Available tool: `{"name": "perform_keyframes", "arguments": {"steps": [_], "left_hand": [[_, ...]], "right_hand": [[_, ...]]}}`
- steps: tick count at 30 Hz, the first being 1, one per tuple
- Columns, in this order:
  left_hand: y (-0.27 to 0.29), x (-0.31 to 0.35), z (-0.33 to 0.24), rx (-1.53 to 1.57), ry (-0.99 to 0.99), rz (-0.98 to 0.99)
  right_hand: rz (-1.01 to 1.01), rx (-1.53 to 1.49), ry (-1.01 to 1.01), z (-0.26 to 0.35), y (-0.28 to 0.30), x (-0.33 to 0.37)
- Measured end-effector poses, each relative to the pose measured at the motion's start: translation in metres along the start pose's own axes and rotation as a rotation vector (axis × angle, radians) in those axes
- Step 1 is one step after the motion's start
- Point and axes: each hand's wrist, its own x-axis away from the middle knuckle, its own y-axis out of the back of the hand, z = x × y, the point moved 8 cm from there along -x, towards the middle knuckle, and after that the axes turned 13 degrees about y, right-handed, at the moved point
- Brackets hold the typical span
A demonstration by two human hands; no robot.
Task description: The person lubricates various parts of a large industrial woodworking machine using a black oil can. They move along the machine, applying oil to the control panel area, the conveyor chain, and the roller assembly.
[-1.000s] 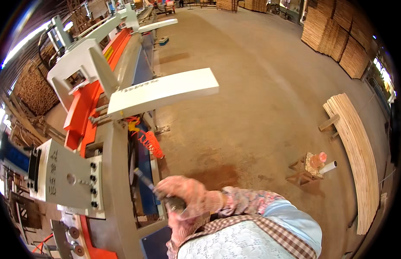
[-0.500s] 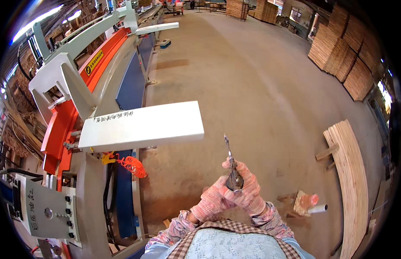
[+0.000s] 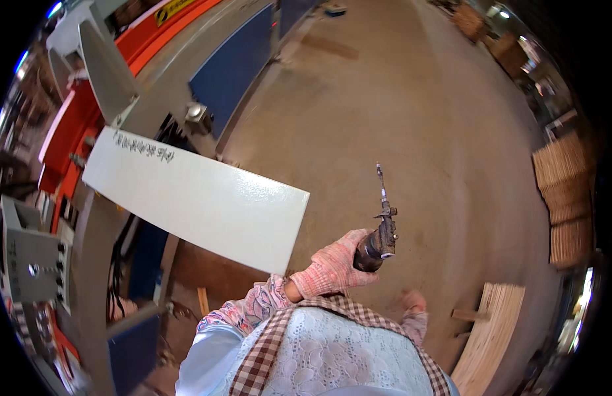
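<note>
While the dark tool (image 3: pixel 386 231) is held up over the floor (image 3: pixel 411 119), its thin tip (image 3: pixel 380 178) is pointed away from the body, and no contact with anything else is seen along it. So the taking in hand is done, as things stand; contact work is judged not yet begun. Its thick barrel is wrapped by the left hand (image 3: pixel 336 267), pink-gloved, fingers closed around it, the weight seemingly borne on that side alone. And the right hand (image 3: pixel 415 301)? Held low, apart from the tool, off to its right, and blurred: how far it is opened cannot be told, and nothing is seen gripped in it. Only one of the two hands is committed, then.

Over on the left, the white panel (image 3: pixel 200 198) is extended above the floor from the machine (image 3: pixel 237 69), its free end placed near the tool in this view but not touched by it. Untouched too are the red rail (image 3: pixel 85 115) and the grey box (image 3: pixel 32 257). Out right, the boards (image 3: pixel 494 330) are laid together, met by neither hand. No altered piece is shown at the tip, so no result can be counted; any use of the tool is, by judgement, left to be done.
</note>
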Motion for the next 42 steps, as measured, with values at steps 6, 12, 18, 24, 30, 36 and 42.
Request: {"name": "perform_keyframes", "arguments": {"steps": [6,12,18,24,30,36,42], "left_hand": [[-0.004,-0.106,-0.005,0.301,0.080,-0.167],[0.012,-0.188,-0.015,0.584,0.135,-0.477],[0.065,-0.212,-0.020,0.514,0.387,-0.685],[0.118,-0.213,0.039,0.621,0.290,-1.042],[0.199,-0.200,0.084,0.722,0.412,-1.155],[0.242,-0.167,0.109,0.945,0.455,-1.416],[0.251,-0.179,0.137,1.189,0.467,-1.639]], "right_hand": [[0.239,-0.289,0.034,-0.036,0.004,-0.075],[0.255,-0.314,0.154,-0.012,0.193,-0.248],[0.204,-0.985,0.254,0.166,0.400,-0.412],[0.524,-0.954,0.600,0.478,0.450,-0.393],[0.493,-0.257,1.174,0.757,0.424,-0.393],[0.671,0.080,1.250,0.955,0.344,-0.374],[0.741,0.319,0.838,0.993,0.320,-0.343]]}}
